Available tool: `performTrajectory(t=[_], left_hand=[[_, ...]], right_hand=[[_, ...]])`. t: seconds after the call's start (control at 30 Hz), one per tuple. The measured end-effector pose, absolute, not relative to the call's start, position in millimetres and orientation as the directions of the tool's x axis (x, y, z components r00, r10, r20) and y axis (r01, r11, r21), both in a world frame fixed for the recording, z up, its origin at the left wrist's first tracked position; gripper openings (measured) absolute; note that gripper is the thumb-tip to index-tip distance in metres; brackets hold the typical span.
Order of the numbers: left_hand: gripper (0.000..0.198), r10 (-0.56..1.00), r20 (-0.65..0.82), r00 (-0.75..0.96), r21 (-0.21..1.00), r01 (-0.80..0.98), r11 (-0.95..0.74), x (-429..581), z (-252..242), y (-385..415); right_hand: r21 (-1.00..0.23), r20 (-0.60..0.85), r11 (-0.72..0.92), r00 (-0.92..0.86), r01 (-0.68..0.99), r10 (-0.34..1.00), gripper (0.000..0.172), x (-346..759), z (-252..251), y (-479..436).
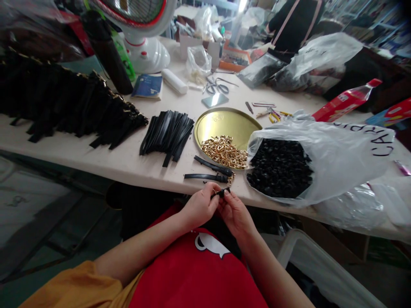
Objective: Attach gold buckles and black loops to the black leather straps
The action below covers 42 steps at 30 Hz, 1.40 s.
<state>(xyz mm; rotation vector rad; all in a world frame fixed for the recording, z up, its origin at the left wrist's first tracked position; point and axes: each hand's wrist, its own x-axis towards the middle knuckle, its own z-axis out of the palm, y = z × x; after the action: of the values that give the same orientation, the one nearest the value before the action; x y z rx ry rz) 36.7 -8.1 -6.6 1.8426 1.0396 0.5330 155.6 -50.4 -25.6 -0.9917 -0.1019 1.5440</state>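
Note:
My left hand (201,206) and my right hand (235,211) meet just below the table's front edge, both pinched on a small black strap piece (222,192) held between the fingertips. Two finished black straps (210,170) lie on the table right above my hands. Behind them a round gold tray (224,122) holds a heap of small gold metal clips (224,152). A bundle of loose black strips (168,133) lies left of the tray. To the right, an open clear plastic bag (337,154) is full of small black parts (279,167).
A long pile of black straps (64,105) covers the table's left. Further back stand a white fan base (149,53), a dark bottle (109,51), a blue booklet (147,85), scissors (216,85) and pliers (272,114). Another person (295,23) sits at the far side.

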Motion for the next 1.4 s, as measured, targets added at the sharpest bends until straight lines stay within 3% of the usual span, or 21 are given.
performTrajectory(t=[0.2, 0.43, 0.63, 0.73, 0.87, 1.1, 1.23, 1.4], left_hand=[[0.020, 0.815, -0.110, 0.569, 0.903, 0.400, -0.157, 33.8, -9.0, -6.9], [0.017, 0.756, -0.341, 0.558, 0.927, 0.332, 0.173, 25.1, -7.2, -6.4], [0.018, 0.688, -0.367, 0.626, 0.930, 0.227, 0.289, 26.6, 5.3, -5.3], [0.019, 0.667, -0.343, 0.661, 0.939, 0.235, 0.250, 24.9, 8.2, -5.1], [0.019, 0.708, -0.312, 0.633, 0.943, 0.296, 0.150, 22.1, 6.7, -6.7], [0.026, 0.781, -0.295, 0.551, 0.830, 0.552, -0.075, 19.1, 2.9, -3.8], [0.025, 0.753, -0.343, 0.562, 0.825, 0.563, -0.044, 14.2, 2.1, -1.1], [0.026, 0.669, -0.427, 0.609, 0.887, 0.427, 0.177, 11.5, 4.2, -4.1]], right_hand=[[-0.629, -0.488, -0.271, 0.099, -0.729, 0.867, 0.012, 152.1, -25.2, -54.4], [-0.798, -0.423, -0.229, 0.247, -0.558, 0.872, 0.018, 150.0, -28.9, -58.1], [-0.811, -0.359, -0.182, 0.227, -0.555, 0.905, 0.036, 158.9, -21.6, -65.4], [-0.753, -0.418, -0.314, 0.050, -0.578, 0.907, 0.025, 168.4, -17.5, -64.6], [-0.659, -0.494, -0.503, -0.183, -0.559, 0.850, 0.030, 174.4, -17.0, -61.7], [-0.665, -0.515, -0.560, -0.239, -0.494, 0.823, 0.020, 174.6, -18.0, -59.0], [-0.787, -0.483, -0.480, -0.096, -0.387, 0.870, 0.020, 177.5, -20.5, -59.6], [-0.920, -0.383, -0.355, 0.188, -0.168, 0.905, 0.025, 174.8, -21.5, -58.9]])
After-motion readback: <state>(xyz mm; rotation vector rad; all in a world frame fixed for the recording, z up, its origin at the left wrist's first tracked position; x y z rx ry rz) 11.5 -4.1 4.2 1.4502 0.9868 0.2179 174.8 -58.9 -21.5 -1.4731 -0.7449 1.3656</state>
